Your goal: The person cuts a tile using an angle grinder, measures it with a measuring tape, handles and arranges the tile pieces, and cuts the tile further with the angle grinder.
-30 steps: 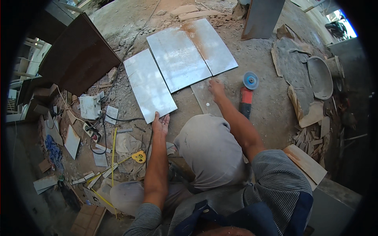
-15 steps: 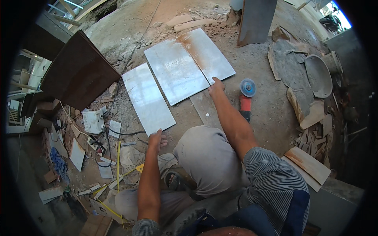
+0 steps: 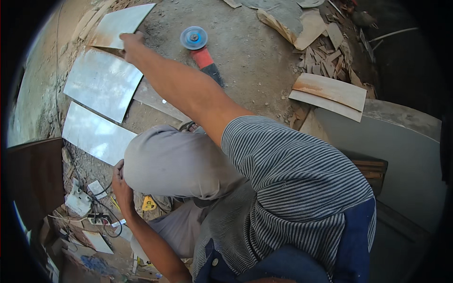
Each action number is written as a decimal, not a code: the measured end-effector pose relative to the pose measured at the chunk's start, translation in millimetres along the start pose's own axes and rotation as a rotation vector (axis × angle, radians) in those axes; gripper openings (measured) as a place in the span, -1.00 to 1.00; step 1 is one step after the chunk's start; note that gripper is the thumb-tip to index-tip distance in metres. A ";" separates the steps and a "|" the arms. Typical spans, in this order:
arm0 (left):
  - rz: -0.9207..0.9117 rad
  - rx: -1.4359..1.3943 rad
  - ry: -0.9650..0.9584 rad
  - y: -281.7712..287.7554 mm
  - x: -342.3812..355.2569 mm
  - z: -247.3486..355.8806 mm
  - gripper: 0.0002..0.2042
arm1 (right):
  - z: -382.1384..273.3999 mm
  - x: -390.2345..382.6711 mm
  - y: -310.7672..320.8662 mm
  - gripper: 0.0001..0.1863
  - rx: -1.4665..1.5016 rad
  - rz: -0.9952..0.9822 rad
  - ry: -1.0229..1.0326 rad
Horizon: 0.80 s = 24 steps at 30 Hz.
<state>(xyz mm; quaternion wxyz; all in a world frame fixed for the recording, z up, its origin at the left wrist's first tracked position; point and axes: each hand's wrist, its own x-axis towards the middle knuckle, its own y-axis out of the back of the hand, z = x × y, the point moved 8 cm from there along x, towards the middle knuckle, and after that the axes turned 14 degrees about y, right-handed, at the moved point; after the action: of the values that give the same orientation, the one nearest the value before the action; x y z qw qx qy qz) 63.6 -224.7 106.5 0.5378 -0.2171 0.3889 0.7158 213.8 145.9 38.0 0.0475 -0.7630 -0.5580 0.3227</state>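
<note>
Three pale, glossy tile pieces lie side by side on the dirt at the left. My right hand (image 3: pixel 133 45) reaches far out and is closed on the edge of the rust-stained far tile piece (image 3: pixel 121 24), which sits slightly tilted, with a dark gap beneath it. The middle tile piece (image 3: pixel 101 82) lies flat beside it. Close to my knee is the near tile piece (image 3: pixel 96 132); my left hand (image 3: pixel 122 188) is by its corner, fingers loosely bent and partly hidden against the knee, apparently holding nothing. An angle grinder (image 3: pixel 203 59) with a blue disc rests right of my right forearm.
A yellow tape measure (image 3: pixel 149 203) lies beside my left forearm. A power strip (image 3: pixel 99 219) and cables run among tile scraps. Dark brown panels (image 3: pixel 35 174) stand at the left. Two stacked tile offcuts (image 3: pixel 328 94) and a heap of shards (image 3: pixel 325 59) lie at the right.
My view has swung right, so the tiles appear further left. The far tile piece has shifted and tilted under my right hand. My left hand has drawn in against the knee.
</note>
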 end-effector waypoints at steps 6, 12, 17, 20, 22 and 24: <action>0.020 0.398 -0.156 -11.9 51.8 -15.9 -0.61 | -101.2 -1.6 -42.2 -0.69 -0.056 -0.133 0.217; -0.032 0.382 -0.118 -8.4 69.9 -33.0 -0.60 | -286.8 -32.2 105.8 -0.90 -0.023 -0.342 0.363; -0.059 0.461 -0.183 -13.9 115.7 -32.6 -0.62 | -506.6 -151.1 248.3 -0.79 -0.511 -0.131 0.648; -0.089 0.461 -0.232 -23.6 136.1 -31.2 -0.60 | -544.4 -230.0 273.5 -0.79 -0.694 0.003 0.732; -0.109 0.463 -0.266 -25.3 141.6 -35.7 -0.58 | -562.2 -257.3 317.4 -0.77 -0.818 0.298 0.750; -0.118 0.447 -0.276 -22.0 145.4 -40.0 -0.57 | -589.5 -257.8 378.9 -0.76 -0.927 0.303 0.681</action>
<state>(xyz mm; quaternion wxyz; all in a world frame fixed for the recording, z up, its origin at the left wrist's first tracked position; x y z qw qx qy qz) 32.4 -166.3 -30.8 0.6613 -0.0155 0.4469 0.6023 802.9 -53.2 451.4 -0.1607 -0.8360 -0.4789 -0.2143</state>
